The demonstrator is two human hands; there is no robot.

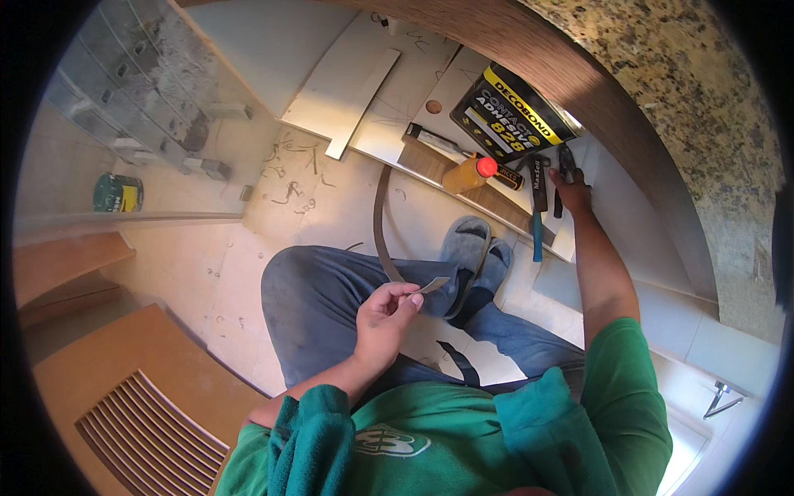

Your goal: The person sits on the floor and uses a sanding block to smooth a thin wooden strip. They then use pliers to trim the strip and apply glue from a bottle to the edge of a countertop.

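Observation:
My left hand [389, 318] pinches one end of a long thin brown edging strip [382, 219], which curves away over my knee to the cabinet base. The pinched end sticks out past the fingertips. At the right, my right hand [572, 194] is closed around dark-handled pliers [566, 164]; the palm hides part of them. Just left of the pliers lies a hammer [538, 198] with a blue-ended handle. A bottle of amber liquid [465, 176] with a red cap lies close by, in front of a black and yellow adhesive can [513, 116].
White boards [364, 95] lie inside the cabinet beneath a speckled stone counter [662, 74]. Small shavings [291, 190] litter the tiled floor. A slatted wooden door panel [153, 405] stands at the lower left, and a small green tin [118, 193] is at the far left. My slippered feet [475, 256] are in the middle.

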